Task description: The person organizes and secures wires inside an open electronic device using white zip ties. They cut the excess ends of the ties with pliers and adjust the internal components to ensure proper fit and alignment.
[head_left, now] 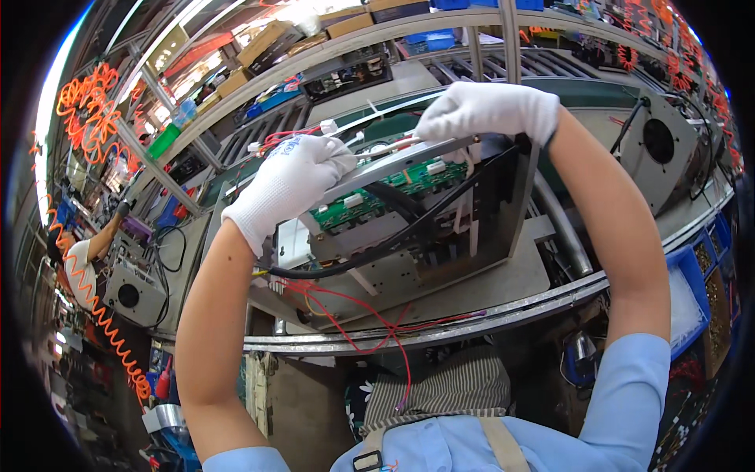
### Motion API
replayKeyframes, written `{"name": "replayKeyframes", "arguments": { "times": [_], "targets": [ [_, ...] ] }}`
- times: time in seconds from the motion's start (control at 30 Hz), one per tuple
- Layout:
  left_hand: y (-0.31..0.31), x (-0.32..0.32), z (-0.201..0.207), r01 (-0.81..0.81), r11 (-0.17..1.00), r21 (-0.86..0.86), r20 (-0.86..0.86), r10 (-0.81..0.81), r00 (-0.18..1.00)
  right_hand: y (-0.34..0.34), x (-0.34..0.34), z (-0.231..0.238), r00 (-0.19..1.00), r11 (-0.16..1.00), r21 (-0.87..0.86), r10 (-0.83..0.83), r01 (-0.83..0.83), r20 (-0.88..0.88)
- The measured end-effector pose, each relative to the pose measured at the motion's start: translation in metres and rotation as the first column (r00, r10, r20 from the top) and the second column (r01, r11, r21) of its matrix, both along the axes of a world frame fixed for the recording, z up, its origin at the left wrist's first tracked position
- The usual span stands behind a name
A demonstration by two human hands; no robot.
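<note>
Both my hands wear white knit gloves and work at the top edge of an open grey metal housing (pixel 507 228). My left hand (pixel 303 177) is closed at the near left of the rim, its fingertips pinching one end of a thin white cable (pixel 385 149). Further right along the rim, my right hand (pixel 480 114) is closed around the other end of this cable. Inside the housing, under the rim, lies a green circuit board (pixel 370 200) with white connectors. A thick black cable (pixel 393 245) crosses the open side. Red wires with white plugs (pixel 328 127) stick up beside my left hand.
Loose red wires (pixel 370 303) hang over the metal bench edge (pixel 440 329). Grey housings with round fans stand at right (pixel 659 140) and left (pixel 130 295). Orange coiled hoses (pixel 86 114) hang at left. A blue bin (pixel 686 295) sits at right. Another person's arm (pixel 106 236) reaches in at far left.
</note>
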State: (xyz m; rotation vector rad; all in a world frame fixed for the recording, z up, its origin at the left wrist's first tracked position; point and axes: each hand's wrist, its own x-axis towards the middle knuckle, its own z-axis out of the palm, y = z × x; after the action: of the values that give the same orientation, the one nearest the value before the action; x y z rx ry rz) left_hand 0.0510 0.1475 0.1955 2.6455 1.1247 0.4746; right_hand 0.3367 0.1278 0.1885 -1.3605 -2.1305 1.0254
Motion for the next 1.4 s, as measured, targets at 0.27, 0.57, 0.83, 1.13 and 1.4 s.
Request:
{"name": "replayKeyframes", "arguments": {
  "times": [0.27, 0.57, 0.83, 1.13, 1.4],
  "targets": [
    [-0.029, -0.011, 0.005, -0.087, 0.938, 0.335, -0.234, 0.173, 0.957, -0.021, -0.021, -0.010, 0.980, 0.982, 0.179, -0.092, 0.059, 0.177],
    [-0.051, -0.137, -0.066, -0.380, 0.676, 0.631, 0.374, 0.164, 0.913, -0.035, -0.036, -0.010, 0.937, 0.930, 0.301, -0.279, 0.209, 0.212],
    [-0.011, -0.173, -0.093, -0.330, 0.399, 0.856, 0.276, 0.187, 0.943, -0.073, -0.085, -0.026, 0.869, 0.800, 0.547, -0.432, 0.245, 0.242],
    [-0.063, -0.137, -0.153, -0.294, 0.956, 0.001, 0.651, 0.222, 0.726, -0.062, -0.077, -0.025, 0.931, 0.915, 0.313, -0.320, 0.255, 0.176],
    [-0.085, -0.049, -0.137, 0.435, 0.635, -0.638, 0.762, 0.603, 0.237, -0.077, -0.071, 0.002, 0.936, 0.973, 0.230, -0.076, -0.005, 0.343]
  ]
}}
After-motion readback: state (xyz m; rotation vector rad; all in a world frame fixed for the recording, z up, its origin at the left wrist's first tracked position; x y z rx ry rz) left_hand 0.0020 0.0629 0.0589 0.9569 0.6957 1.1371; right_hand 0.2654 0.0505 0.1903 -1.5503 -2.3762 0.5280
